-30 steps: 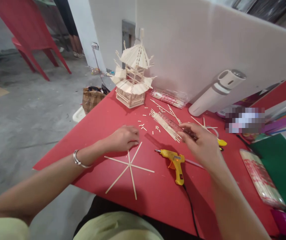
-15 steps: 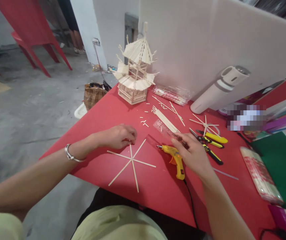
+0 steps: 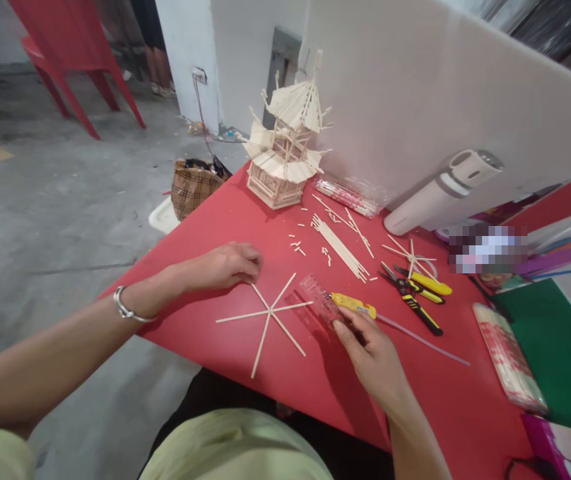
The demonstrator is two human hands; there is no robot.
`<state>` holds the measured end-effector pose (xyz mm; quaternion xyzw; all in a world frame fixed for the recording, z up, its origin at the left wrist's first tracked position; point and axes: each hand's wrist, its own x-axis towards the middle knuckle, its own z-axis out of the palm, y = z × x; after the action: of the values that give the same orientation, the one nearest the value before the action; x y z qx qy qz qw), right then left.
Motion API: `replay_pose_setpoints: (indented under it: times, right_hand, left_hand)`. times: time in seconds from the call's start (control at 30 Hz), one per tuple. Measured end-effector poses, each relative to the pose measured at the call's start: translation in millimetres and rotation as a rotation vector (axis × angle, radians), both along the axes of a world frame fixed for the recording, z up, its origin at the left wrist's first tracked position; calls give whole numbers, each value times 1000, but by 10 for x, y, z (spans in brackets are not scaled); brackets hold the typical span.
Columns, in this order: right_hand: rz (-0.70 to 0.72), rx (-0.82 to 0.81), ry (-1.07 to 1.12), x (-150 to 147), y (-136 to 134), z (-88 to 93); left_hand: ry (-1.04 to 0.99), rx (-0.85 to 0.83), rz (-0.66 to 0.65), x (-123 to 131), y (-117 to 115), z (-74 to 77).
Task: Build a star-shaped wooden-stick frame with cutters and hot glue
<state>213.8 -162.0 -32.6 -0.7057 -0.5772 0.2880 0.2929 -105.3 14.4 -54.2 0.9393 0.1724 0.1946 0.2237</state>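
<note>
My left hand (image 3: pixel 238 263) is closed, its fingertips pinching the end of one arm of a six-armed star of thin wooden sticks (image 3: pixel 270 311), which lies flat on the red table. In my right hand (image 3: pixel 368 343) is a clear plastic ruler (image 3: pixel 318 297), gripped between thumb and fingers and held above the table just right of the star. A yellow glue gun (image 3: pixel 352 305) lies beneath that hand, largely covered by it, with a clear glue stick (image 3: pixel 425 342) extending from behind it.
A stick-built pagoda (image 3: pixel 282 160) stands at the table's far corner. Loose sticks (image 3: pixel 342 250), short cut pieces and a smaller stick star (image 3: pixel 412 257) lie mid-table. Yellow-black pliers (image 3: pixel 415 300), a white flask (image 3: pixel 440 193) and packaged sticks (image 3: pixel 510 357) are on the right.
The star has turned counterclockwise with my left hand at one arm's end. My right hand has brought the ruler down and closer to me, beside the star. The view has shifted slightly.
</note>
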Motion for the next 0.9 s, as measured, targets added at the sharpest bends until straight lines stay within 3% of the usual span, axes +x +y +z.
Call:
replay_pose_setpoints:
  times: [0.27,0.9]
  right_hand:
    - [40,-66,133,-319,203,14]
    - [74,-99,254,-509,374,-9]
  left_hand:
    - [-33,29,54,-201,51,-90]
    - [-52,9,36,64,63,-110]
